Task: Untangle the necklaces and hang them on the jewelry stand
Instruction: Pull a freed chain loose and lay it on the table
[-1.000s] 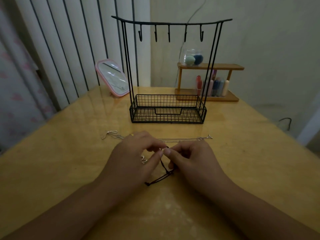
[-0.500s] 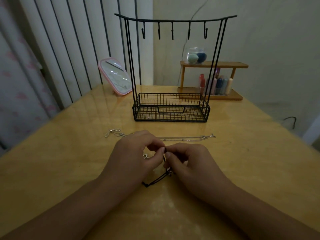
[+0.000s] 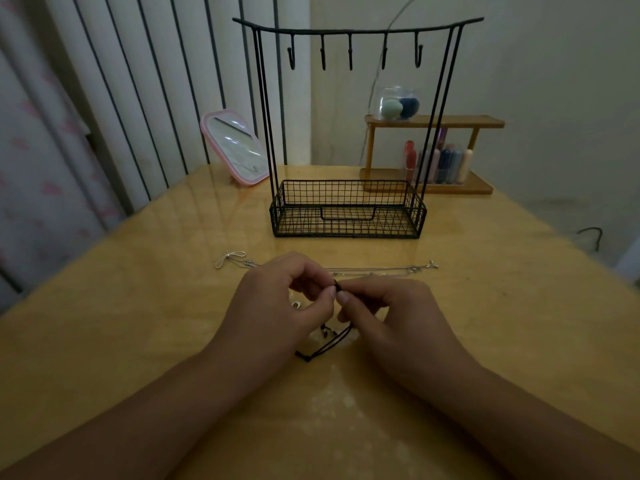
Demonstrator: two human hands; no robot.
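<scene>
Both my hands, left hand [image 3: 277, 299] and right hand [image 3: 391, 313], pinch the black cord necklace [image 3: 329, 344] before the jewelry stand [image 3: 346, 209]; pulling hard may tighten its knot.

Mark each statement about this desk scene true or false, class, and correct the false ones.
1. All five hooks on the black wire jewelry stand are bare. True.
2. Both hands pinch the thin black cord necklace. True: left hand and right hand meet at it.
3. The thin silver chain necklace lies in the stand's basket. False: it lies on the yellow wooden table, in front of the stand.
4. The pink-framed mirror is right of the stand. False: it is left.
</scene>
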